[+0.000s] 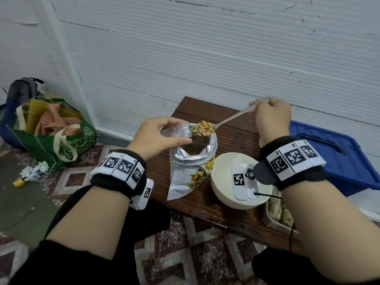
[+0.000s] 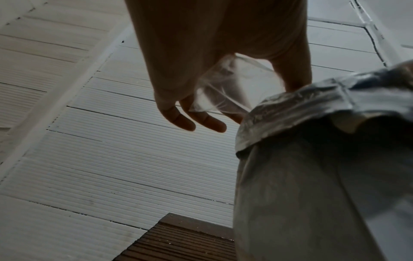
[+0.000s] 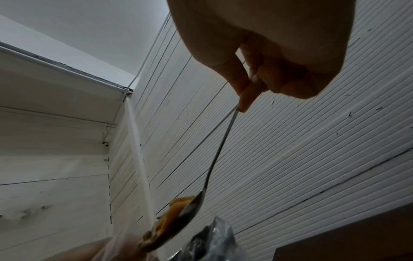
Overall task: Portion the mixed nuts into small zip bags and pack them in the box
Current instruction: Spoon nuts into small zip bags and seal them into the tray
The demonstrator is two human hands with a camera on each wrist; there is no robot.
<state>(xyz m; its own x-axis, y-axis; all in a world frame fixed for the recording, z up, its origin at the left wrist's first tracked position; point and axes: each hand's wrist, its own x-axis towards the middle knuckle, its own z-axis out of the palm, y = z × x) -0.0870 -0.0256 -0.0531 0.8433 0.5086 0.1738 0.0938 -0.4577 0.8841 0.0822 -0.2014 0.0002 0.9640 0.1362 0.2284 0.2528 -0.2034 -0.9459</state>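
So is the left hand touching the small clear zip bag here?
Touching. The left wrist view shows the left hand pinching the zip bag between thumb and fingers.

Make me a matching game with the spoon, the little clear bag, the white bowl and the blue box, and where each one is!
Things:
1. spoon
2. little clear bag
3. white bowl
4. blue box

Places:
A. standing on the brown table, next to the big nut pouch
B. pinched in the left hand, over the pouch's open mouth
C. off the table's right side, by the wall
D. gripped in the right hand, heaped with mixed nuts

Pairs: 1-D, 2-B, 3-A, 4-C
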